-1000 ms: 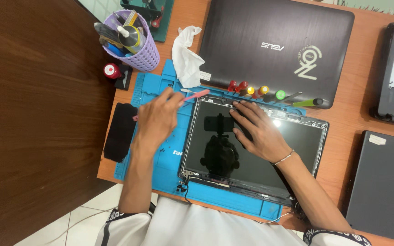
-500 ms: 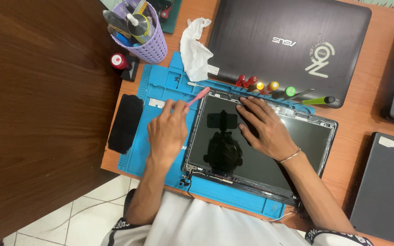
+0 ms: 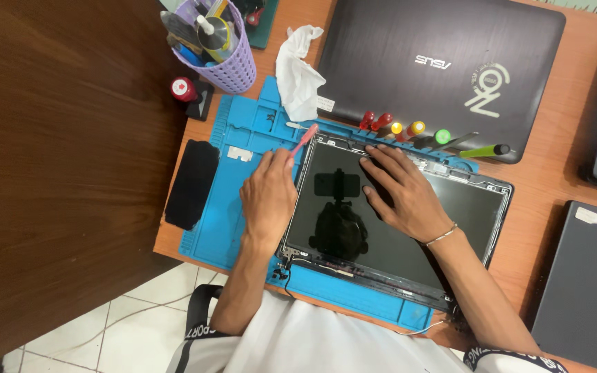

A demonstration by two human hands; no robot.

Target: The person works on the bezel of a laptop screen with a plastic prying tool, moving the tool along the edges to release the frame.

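Observation:
A laptop screen panel (image 3: 464, 221) lies glass-up on a blue work mat (image 3: 222, 207). My left hand (image 3: 269, 197) grips a thin pink pry tool (image 3: 303, 140) whose tip points at the panel's upper left corner. The hand rests along the panel's left edge. My right hand (image 3: 405, 193) lies flat on the dark glass near its top edge, fingers spread, a thin bracelet on the wrist.
A closed dark laptop (image 3: 443, 62) lies behind the mat, with several colour-handled screwdrivers (image 3: 416, 131) along its front edge. A crumpled white cloth (image 3: 298, 72), a purple tool basket (image 3: 219, 45), a black phone (image 3: 191, 183) and more laptops (image 3: 589, 283) at the right surround the mat.
My left hand has slid toward the panel's left edge, bringing the pink tool's tip near the upper left corner. The right hand stays pressed on the glass.

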